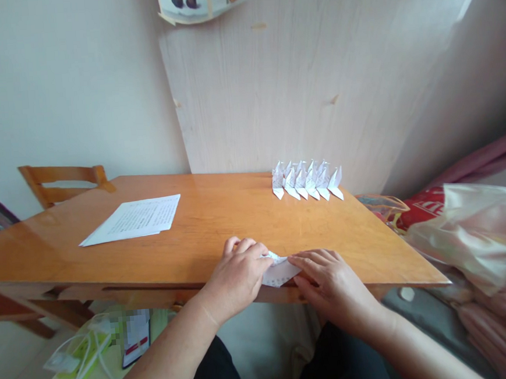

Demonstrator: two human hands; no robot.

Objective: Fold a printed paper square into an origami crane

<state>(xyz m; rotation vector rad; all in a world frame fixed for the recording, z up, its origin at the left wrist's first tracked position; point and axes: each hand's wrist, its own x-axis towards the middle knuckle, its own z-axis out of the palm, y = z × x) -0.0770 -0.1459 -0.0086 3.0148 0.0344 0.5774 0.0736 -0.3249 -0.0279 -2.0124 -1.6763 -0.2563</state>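
Observation:
A folded piece of printed white paper (280,274) is at the table's front edge, between my two hands. My left hand (241,272) grips its left side with the fingers curled over it. On the other side, my right hand (327,277) pinches the right end between thumb and fingers. Part of the paper is hidden under the fingers of both hands. Several folded paper figures (307,180) with pointed tips stand close together in rows at the table's back right. A stack of printed sheets (135,218) lies flat on the left part of the table.
The wooden table (219,207) stands against a pale panel. A wooden chair (66,178) is behind its left end. Bags (471,236) and cloth crowd the right side. Below on the left, a phone (136,336) and white cables (89,366) lie on a light green surface.

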